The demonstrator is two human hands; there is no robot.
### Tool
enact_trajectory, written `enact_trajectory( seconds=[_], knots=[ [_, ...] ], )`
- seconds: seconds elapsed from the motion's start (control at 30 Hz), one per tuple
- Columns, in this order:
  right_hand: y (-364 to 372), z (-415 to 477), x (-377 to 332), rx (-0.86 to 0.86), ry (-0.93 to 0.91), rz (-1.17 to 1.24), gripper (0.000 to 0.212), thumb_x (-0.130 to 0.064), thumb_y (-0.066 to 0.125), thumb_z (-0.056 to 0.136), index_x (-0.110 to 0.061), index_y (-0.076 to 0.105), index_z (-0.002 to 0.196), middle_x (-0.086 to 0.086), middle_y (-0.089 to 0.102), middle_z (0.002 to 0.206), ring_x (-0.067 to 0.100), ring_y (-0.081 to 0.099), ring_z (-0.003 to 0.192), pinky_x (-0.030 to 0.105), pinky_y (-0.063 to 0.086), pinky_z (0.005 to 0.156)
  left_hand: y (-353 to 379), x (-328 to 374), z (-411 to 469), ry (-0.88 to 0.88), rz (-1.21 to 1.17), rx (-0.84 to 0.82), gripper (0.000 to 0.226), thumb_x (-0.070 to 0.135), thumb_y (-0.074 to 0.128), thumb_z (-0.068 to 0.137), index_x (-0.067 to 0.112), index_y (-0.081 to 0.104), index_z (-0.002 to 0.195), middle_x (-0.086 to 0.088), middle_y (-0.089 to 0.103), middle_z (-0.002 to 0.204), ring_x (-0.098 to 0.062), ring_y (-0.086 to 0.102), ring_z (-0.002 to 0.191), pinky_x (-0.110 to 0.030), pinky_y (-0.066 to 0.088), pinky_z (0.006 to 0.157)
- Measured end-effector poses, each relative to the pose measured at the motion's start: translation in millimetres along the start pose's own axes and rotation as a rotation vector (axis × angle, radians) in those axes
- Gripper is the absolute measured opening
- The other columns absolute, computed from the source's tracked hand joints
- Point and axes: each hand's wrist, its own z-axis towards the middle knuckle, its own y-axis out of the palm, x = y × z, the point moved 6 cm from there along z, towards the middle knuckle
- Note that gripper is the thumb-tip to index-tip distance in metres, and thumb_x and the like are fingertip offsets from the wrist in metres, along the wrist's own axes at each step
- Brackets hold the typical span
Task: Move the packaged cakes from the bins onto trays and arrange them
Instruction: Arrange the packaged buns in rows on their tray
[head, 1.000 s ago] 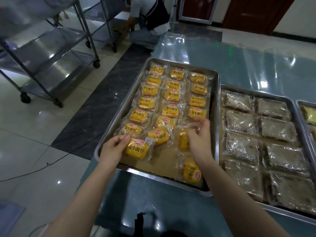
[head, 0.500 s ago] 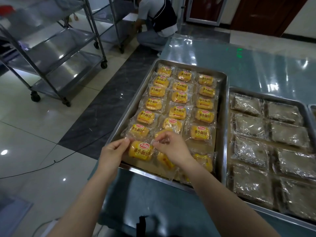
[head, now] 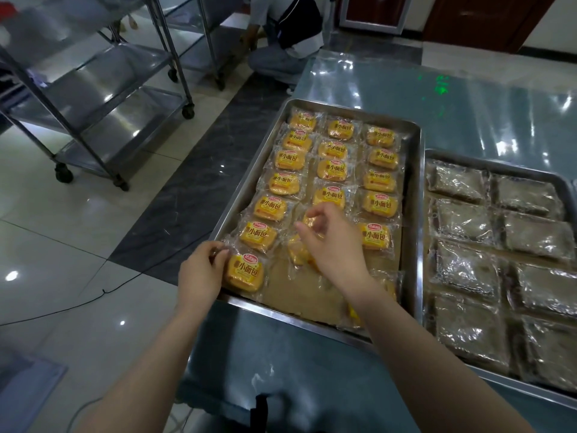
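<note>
A steel tray (head: 413, 214) on the table holds several yellow packaged cakes in three columns. My left hand (head: 201, 275) pinches the left edge of the nearest cake in the left column (head: 245, 273), which lies flat at the tray's front left corner. My right hand (head: 334, 242) hovers over the middle column with fingers spread, above a tilted cake (head: 296, 250) and partly hiding another; it grips nothing. One more cake (head: 385, 284) lies near the front right, partly behind my right forearm.
A second steel tray (head: 499, 165) with several brown packaged cakes sits to the right. Wheeled steel racks (head: 103, 98) stand on the tiled floor at left. A person (head: 287, 35) crouches beyond the table's far end. A cable (head: 93, 298) runs across the floor.
My right hand let go of the front left cake and moved right and up over the middle column. My left hand kept hold of that cake's edge, now laid flat in the corner.
</note>
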Motion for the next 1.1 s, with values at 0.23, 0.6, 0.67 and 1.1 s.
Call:
enact_trajectory(
  seconds=[0.23,0.6,0.67,1.1],
  knots=[
    [50,-11,-3,-0.198,-0.09,-0.345,0.043,-0.058,0.054,0.086,-0.026,0.047,0.113,-0.011,0.055,0.065,0.003,0.054,0.058,0.025,0.046,0.048,7,25,-8,0.21,0.196,-0.024,0.037,0.013,0.063,0.086,0.018,0.053,0.121,-0.004,0.053,0.119,-0.024,0.053,0.105,-0.035,0.045,0.079],
    [66,-51,70,-0.413,-0.186,-0.685,0.071,-0.056,0.027,0.095,-0.027,-0.005,0.151,-0.002,-0.015,0.158,0.021,-0.033,0.137,0.045,-0.018,0.111,72,52,3,0.498,0.552,-0.383,0.064,0.055,0.035,0.092,0.033,0.013,0.148,-0.002,-0.003,0.158,-0.022,-0.01,0.143,-0.046,-0.004,0.113],
    [70,-55,71,-0.483,-0.212,-0.741,0.071,-0.066,0.016,0.089,-0.035,-0.005,0.15,0.003,-0.023,0.155,0.028,-0.035,0.136,0.051,-0.015,0.113,85,39,3,0.461,0.587,-0.442,0.067,0.06,0.024,0.092,0.037,-0.004,0.148,0.0,-0.017,0.156,-0.02,-0.021,0.14,-0.047,-0.012,0.11],
    [79,-55,61,-0.542,-0.319,-0.571,0.061,-0.047,0.044,0.094,-0.032,0.021,0.149,-0.006,-0.004,0.16,0.014,-0.023,0.141,0.042,-0.01,0.115,87,34,3,0.466,0.561,-0.396,0.059,0.055,0.017,0.094,0.04,-0.008,0.145,0.001,-0.015,0.156,-0.017,-0.022,0.138,-0.045,-0.013,0.11]
  ],
)
